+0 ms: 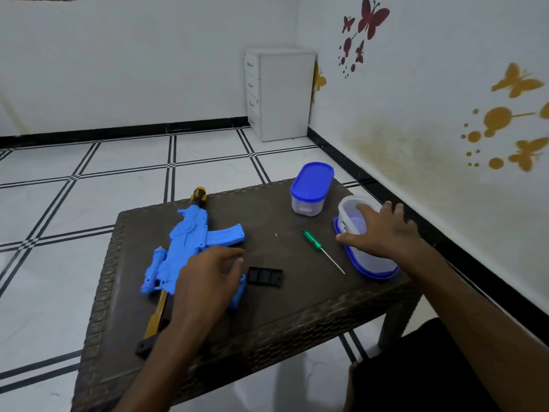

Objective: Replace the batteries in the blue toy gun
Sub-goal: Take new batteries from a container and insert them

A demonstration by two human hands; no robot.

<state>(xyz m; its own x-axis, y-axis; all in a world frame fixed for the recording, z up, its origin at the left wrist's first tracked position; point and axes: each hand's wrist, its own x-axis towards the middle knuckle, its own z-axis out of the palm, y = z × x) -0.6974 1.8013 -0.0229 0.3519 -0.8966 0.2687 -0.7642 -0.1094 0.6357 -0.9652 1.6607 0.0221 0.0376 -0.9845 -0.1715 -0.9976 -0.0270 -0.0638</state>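
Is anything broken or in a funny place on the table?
Nothing looks broken. A black battery cover lies loose on the table beside the blue toy gun, and a tiny screw sits alone near the green screwdriver. One open container stands on its own lid.

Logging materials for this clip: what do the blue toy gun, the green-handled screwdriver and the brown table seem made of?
Blue toy gun: moulded matte plastic, by its uniform colour. Green-handled screwdriver: translucent plastic handle, thin shiny shaft, probably metal. Brown table: woven-textured top, likely moulded plastic rattan.
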